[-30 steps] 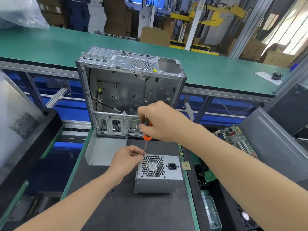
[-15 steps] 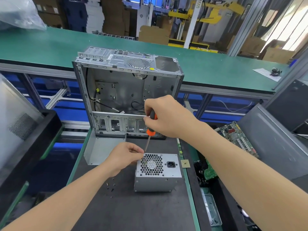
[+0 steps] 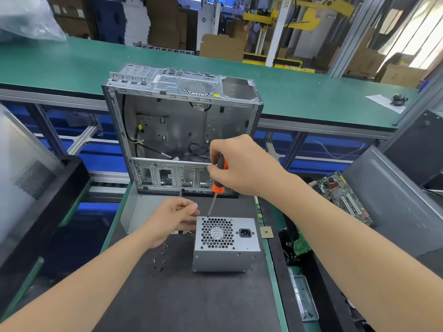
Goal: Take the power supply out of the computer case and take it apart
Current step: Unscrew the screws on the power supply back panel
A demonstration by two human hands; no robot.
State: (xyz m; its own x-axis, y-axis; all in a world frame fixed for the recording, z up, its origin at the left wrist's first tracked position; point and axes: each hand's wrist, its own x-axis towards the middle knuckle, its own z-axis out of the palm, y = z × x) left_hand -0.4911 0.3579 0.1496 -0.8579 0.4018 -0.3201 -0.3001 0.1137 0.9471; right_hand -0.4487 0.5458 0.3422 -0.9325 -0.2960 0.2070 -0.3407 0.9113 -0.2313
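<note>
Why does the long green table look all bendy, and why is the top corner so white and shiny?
In the head view the wide-angle lens bows the straight green bench into a curve. In the same view, daylight through the windows is washed out to white. The power supply and the right hand gripping the screwdriver look sharp.
</note>
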